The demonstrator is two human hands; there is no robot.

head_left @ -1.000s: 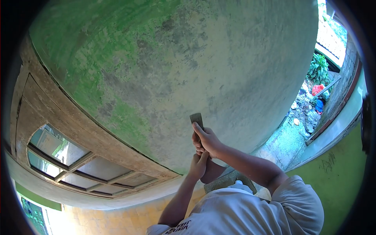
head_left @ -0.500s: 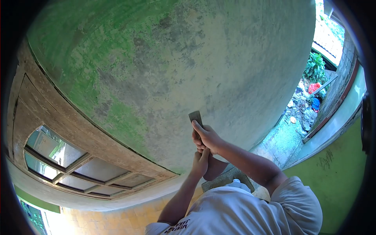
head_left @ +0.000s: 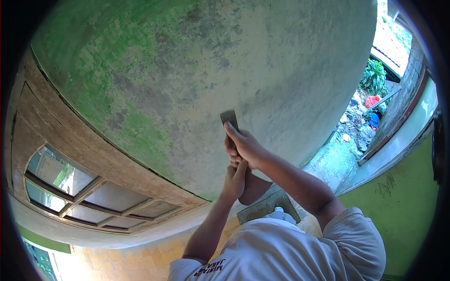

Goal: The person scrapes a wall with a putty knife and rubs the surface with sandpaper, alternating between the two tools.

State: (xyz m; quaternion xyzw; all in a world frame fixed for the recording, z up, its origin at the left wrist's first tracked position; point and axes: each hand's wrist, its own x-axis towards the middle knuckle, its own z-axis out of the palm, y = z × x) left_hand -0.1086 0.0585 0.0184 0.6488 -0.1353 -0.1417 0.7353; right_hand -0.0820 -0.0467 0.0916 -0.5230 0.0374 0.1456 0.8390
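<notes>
My right hand is closed around a flat scraper, thumb laid along it towards the blade. Just below, my left hand is closed at the lower end of the same scraper, touching the right hand; the handle is mostly hidden by the fingers. The scraper's wide grey end points up against the wall, whose surface is worn grey-white plaster. Patches of green paint remain on the wall's left side.
A weathered wooden frame with glass panes runs along the left. Below my hands lie a grey slab-like surface and yellowish floor tiles. Rubble and a green plant are outside at right, beside a green wall.
Both hands and the scraper have moved up along the wall and slightly left. The grip looks the same. The view has shifted a little.
</notes>
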